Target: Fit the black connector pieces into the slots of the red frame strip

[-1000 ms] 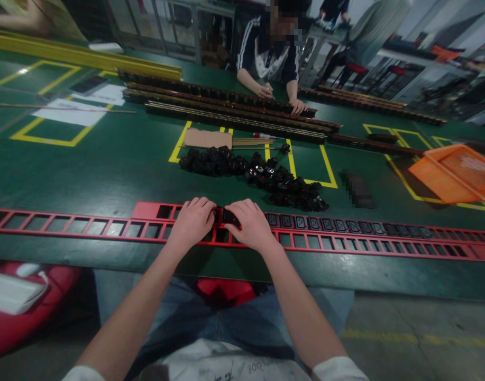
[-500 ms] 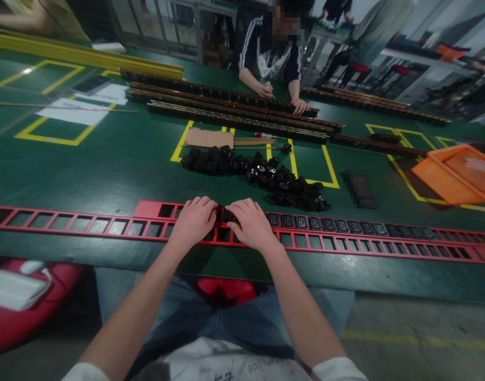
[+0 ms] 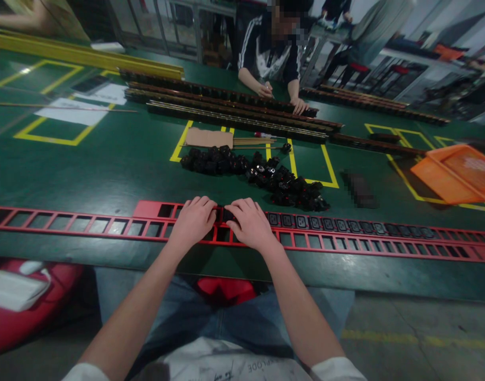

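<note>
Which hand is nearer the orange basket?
Right. The right hand, at the red frames, is well to the left of the orange basket; the left hand is farther left along the same frames.

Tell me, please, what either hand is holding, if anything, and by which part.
It cannot be told: the left hand and the right hand are at the far red frame, covering any hold on it.

The person's pale shirt (image 3: 202, 360) bears upside-down lettering that appears to read "EXPLODE"; smaller script beside it and pale marks on the orange basket (image 3: 435, 172) are illegible.
</note>
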A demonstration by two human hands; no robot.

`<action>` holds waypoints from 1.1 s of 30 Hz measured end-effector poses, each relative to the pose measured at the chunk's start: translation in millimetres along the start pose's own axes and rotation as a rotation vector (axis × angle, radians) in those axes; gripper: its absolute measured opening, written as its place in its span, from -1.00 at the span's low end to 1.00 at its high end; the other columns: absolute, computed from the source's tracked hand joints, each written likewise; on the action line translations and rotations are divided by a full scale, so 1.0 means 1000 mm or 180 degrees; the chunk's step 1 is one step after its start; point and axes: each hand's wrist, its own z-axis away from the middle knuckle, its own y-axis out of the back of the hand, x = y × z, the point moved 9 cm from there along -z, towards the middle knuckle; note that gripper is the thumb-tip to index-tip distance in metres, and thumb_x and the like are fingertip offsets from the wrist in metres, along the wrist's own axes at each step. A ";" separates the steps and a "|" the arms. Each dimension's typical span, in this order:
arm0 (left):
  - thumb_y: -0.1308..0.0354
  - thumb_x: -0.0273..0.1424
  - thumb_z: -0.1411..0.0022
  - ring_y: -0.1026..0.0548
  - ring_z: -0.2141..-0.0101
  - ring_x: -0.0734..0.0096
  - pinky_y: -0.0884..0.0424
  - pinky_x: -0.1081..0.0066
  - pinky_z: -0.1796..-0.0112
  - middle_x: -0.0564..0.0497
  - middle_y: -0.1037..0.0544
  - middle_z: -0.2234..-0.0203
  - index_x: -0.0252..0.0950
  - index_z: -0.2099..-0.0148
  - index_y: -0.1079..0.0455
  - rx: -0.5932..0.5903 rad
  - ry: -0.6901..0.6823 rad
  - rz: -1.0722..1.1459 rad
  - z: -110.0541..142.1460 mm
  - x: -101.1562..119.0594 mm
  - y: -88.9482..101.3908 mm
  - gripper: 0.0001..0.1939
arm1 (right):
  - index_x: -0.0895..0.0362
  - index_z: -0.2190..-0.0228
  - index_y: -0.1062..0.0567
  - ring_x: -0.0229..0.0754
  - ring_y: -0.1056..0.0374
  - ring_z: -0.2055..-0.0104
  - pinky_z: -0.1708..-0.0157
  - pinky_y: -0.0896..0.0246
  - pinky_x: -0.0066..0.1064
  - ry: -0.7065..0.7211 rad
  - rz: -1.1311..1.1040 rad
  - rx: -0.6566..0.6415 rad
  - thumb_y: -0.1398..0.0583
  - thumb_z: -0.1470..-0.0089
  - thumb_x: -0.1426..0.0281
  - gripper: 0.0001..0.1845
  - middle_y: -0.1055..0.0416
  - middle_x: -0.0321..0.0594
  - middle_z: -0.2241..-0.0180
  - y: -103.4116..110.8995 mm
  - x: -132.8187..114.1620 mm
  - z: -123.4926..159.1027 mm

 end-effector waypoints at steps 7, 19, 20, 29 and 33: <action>0.08 -0.41 -0.35 -0.41 0.13 0.12 -0.30 0.16 0.14 -0.11 -0.51 0.19 -0.25 0.09 -0.41 0.0014 -0.0007 0.0091 0.001 0.000 0.000 -0.76 | 0.09 -0.06 -0.41 0.00 -0.18 -0.04 -0.02 -0.15 -0.11 -0.0038 -0.0007 0.0055 -0.18 -0.20 0.33 -0.61 -0.39 -0.09 0.01 -0.002 0.002 0.000; 0.07 -0.41 -0.35 -0.41 0.12 0.12 -0.31 0.16 0.14 -0.11 -0.52 0.18 -0.22 0.07 -0.41 -0.0002 -0.0002 0.0055 0.000 -0.001 -0.001 -0.76 | 0.09 -0.04 -0.42 0.01 -0.19 -0.05 -0.02 -0.16 -0.10 -0.0015 -0.0111 0.0096 -0.22 -0.16 0.34 -0.60 -0.39 -0.09 0.00 0.001 0.001 0.001; 0.08 -0.40 -0.35 -0.41 0.12 0.12 -0.31 0.16 0.14 -0.11 -0.51 0.18 -0.23 0.07 -0.41 -0.0007 -0.0003 0.0048 0.000 -0.001 -0.002 -0.75 | 0.09 -0.05 -0.42 0.01 -0.19 -0.05 -0.02 -0.16 -0.10 -0.0011 -0.0110 0.0096 -0.22 -0.16 0.32 -0.59 -0.39 -0.09 0.00 0.001 0.001 0.001; 0.07 -0.42 -0.34 -0.41 0.11 0.12 -0.31 0.17 0.13 -0.10 -0.51 0.17 -0.23 0.07 -0.40 -0.0015 -0.0006 0.0013 0.001 -0.001 -0.001 -0.76 | 0.10 -0.03 -0.44 0.01 -0.18 -0.04 -0.01 -0.16 -0.12 0.0030 -0.0100 0.0087 -0.25 -0.17 0.33 -0.62 -0.39 -0.09 0.02 0.000 0.002 0.000; 0.07 -0.41 -0.35 -0.41 0.11 0.12 -0.31 0.17 0.14 -0.10 -0.51 0.18 -0.23 0.08 -0.40 -0.0003 -0.0002 0.0016 0.001 -0.001 -0.001 -0.77 | 0.10 -0.05 -0.42 0.01 -0.19 -0.04 0.00 -0.16 -0.11 0.0005 -0.0088 0.0087 -0.24 -0.18 0.32 -0.60 -0.40 -0.09 0.02 0.000 0.002 0.000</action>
